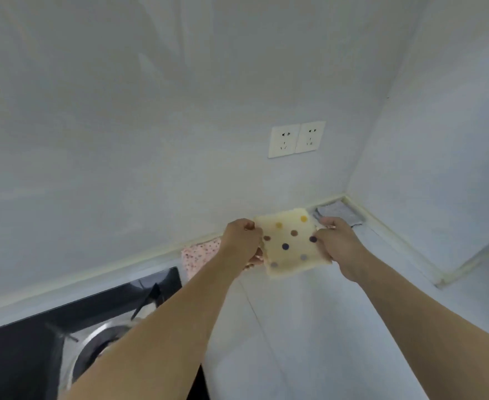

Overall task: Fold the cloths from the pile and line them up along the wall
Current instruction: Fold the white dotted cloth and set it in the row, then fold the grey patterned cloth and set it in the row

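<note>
A folded cream cloth with coloured dots is held flat close to the back wall. My left hand grips its left edge and my right hand grips its right edge. Whether it touches the counter I cannot tell. A folded pink speckled cloth lies against the wall to its left, partly hidden by my left hand. A folded grey cloth lies in the corner to its right. The pile is out of view.
A black cooktop with a metal burner ring fills the lower left. Two white sockets sit on the wall above the cloths. The pale countertop runs right to a side wall.
</note>
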{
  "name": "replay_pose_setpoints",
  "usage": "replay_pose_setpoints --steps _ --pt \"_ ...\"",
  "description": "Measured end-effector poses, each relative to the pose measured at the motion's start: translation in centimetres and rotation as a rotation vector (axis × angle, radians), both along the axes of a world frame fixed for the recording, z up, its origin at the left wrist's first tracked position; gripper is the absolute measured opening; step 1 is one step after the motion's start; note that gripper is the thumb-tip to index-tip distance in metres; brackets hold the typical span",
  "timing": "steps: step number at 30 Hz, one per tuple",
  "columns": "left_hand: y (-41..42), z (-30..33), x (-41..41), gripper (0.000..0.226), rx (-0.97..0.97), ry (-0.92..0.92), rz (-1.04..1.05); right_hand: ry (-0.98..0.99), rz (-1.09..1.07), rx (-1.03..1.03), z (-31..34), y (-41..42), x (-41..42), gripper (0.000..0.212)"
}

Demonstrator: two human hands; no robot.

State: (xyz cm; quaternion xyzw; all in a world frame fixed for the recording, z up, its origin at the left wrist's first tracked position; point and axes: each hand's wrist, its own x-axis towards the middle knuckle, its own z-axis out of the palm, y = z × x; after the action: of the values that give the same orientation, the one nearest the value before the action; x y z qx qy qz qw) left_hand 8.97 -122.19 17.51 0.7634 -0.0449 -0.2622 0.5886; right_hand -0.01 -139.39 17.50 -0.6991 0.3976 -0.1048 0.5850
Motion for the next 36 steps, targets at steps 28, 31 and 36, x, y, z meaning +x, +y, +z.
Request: replay_pose_setpoints --steps 28,31,36 --pt "-16.4 -10.2 4.7 0.044 0.71 -0.517 -0.236 0.134 0.386 -0.491 -11.3 -14.0 6.9 0.041" --pt "-11.9 -8.4 2.3 0.043 0.813 -0.7 -0.307 0.122 0.438 -0.56 -8.9 -10.1 4.2 0.041" --pt "-2.7 -6.1 -0.8 0.037 0.827 -0.87 -0.285 0.104 0.515 -0.603 -5.9 -1.6 0.8 0.043"
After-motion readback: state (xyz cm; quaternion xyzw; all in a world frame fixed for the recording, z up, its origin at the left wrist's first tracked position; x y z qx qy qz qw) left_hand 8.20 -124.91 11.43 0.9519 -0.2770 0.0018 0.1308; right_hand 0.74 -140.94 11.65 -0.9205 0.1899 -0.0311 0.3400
